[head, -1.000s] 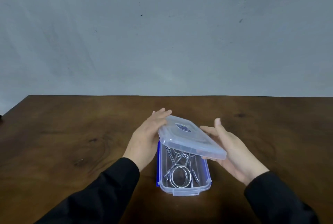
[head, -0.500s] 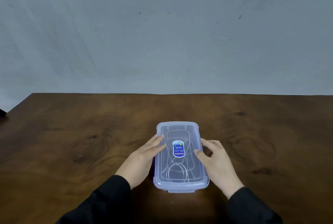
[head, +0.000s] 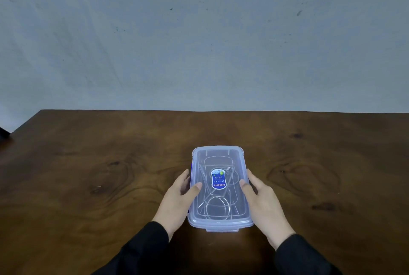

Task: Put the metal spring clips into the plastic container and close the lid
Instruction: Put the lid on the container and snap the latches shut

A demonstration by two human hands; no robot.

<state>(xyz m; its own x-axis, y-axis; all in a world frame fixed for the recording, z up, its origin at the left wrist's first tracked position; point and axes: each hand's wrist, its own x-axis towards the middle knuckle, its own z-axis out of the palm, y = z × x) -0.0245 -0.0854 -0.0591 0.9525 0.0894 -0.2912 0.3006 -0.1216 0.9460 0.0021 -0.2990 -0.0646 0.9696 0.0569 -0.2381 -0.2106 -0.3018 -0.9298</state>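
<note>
Translucent plastic container, lid on, runs lengthwise away between the hands; left hand and right hand clasp its long sides, thumbs atop.

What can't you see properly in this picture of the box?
- How many spring clips there are: head view, blurred by the cloudy lid.
- Words on the blue sticker: too small.
- Whether the lid is snapped shut: the latches are unclear, and the left hand and right hand cover the sides.
- The dark thing at the left edge: cut off.
</note>
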